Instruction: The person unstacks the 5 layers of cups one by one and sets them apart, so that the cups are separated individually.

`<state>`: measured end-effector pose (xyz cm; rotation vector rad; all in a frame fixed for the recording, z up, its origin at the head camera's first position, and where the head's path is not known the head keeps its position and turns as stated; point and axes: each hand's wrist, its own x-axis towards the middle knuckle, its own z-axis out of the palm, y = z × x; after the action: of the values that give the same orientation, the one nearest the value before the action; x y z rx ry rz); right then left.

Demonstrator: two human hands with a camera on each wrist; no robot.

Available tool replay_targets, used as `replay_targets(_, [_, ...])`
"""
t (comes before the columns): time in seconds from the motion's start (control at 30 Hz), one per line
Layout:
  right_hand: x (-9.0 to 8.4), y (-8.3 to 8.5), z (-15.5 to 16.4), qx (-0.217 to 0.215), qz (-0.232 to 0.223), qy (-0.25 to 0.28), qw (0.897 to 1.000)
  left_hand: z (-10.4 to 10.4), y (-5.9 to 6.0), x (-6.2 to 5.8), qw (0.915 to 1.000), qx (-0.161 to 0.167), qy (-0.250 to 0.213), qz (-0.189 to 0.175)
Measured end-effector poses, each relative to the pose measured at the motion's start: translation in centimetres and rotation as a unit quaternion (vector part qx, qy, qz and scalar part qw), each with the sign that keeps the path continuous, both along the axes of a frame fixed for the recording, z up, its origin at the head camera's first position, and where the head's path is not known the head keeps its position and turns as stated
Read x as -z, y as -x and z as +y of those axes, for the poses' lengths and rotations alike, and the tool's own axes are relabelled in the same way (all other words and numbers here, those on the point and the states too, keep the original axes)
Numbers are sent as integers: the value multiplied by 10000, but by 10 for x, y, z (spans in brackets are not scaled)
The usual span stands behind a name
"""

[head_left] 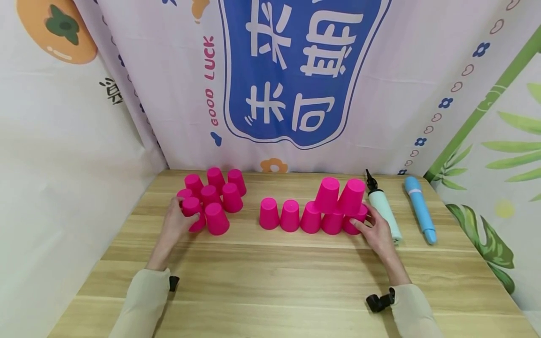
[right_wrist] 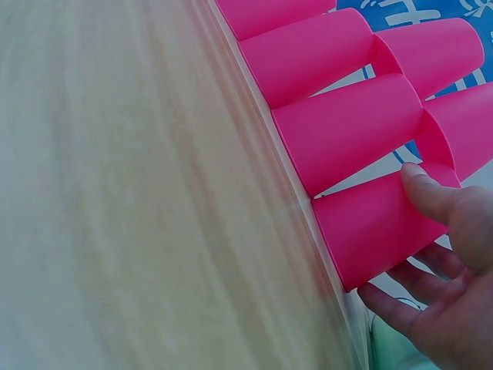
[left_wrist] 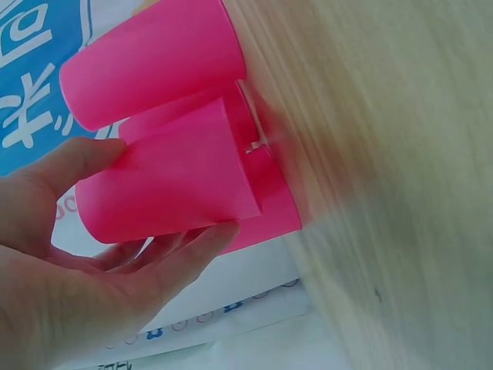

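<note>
My left hand (head_left: 174,221) grips an upside-down pink cup (left_wrist: 166,177) by its sides, thumb on one side and fingers on the other. It is at the near left of a cluster of upside-down pink cups (head_left: 217,219). Whether its rim touches the table cannot be told. On the right, a row of upside-down pink cups (head_left: 289,217) stands side by side, with two more cups (head_left: 327,195) on top at its right end. My right hand (head_left: 378,234) holds the rightmost bottom cup (right_wrist: 377,227) between thumb and fingers.
The wooden table (head_left: 270,281) carries a pale green hand pump (head_left: 385,213) with a black nozzle, just beyond my right hand. Farther right lies a blue pen-shaped object (head_left: 420,209). A printed cloth (head_left: 181,94) hangs behind the table.
</note>
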<state>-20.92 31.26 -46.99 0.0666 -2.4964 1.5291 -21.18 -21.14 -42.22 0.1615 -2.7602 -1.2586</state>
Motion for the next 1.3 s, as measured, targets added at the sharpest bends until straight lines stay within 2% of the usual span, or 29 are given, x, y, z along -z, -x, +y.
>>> replay_targets(0.4, [2, 1, 0, 22, 31, -37, 10000, -5, 9, 8, 9999, 53, 17, -110])
replay_targets(0.6, [1, -1, 0, 17, -41, 27, 10000, -8, 10, 9, 9996, 269, 60, -114])
replay_targets(0.73, [-1, -1, 0, -30, -28, 58, 10000, -7, 0, -6, 9983, 533, 208, -85])
replay_targets(0.83, [-4, -1, 1, -45, -17, 36, 10000, 0, -10, -26, 9962, 598, 553, 309])
replay_targets(0.97, [-9, 1, 2, -46, -43, -18, 10000, 30, -21, -61, 9913, 546, 876, 815])
replay_targets(1.07, [-9, 1, 2, -17, -91, -24, 10000, 70, -21, -83, 9873, 771, 702, 1198])
replay_targets(1.2, [-6, -1, 2, -1, -133, -5, 9999, 130, -10, -96, 9666, 1568, 281, 2006])
replay_targets(1.3, [-3, -1, -1, -45, -135, 10, 9999, 171, 0, -97, 9544, 2157, -160, 2056])
